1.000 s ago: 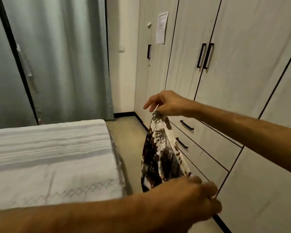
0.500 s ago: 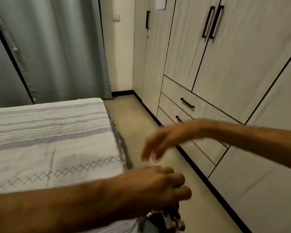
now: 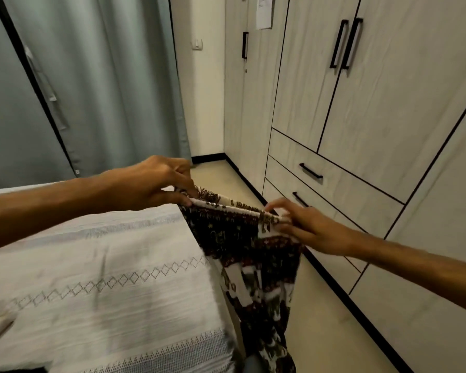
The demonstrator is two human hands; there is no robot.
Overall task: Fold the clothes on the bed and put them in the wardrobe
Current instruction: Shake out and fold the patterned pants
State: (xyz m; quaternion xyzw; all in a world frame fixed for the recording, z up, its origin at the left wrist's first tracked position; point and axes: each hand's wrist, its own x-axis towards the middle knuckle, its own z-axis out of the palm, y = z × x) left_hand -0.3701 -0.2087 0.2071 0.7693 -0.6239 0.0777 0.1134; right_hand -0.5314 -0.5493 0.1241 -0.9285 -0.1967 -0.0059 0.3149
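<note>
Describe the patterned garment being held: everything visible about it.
The patterned garment is thin woven-looking fabric, dark brown and maroon with cream motifs. It hangs limp beside the bed's edge, above the floor, its top edge stretched level. The left hand pinches one end, the right hand the other.

The bed [image 3: 97, 278] fills the lower left of the frame, with the curtain [image 3: 105, 82] behind it across the upper left and the wardrobe [image 3: 388, 103] along the right side, a strip of floor [image 3: 320, 319] between bed and wardrobe. The garment [image 3: 253, 254] hangs at lower centre over the bed's right edge, its top edge held between the left hand [image 3: 156, 184] at centre left and the right hand [image 3: 307, 227] to its right. The drawers [image 3: 334, 181] sit just behind the right hand, and a sheet of paper [image 3: 264, 10] is on a wardrobe door at top centre.
</note>
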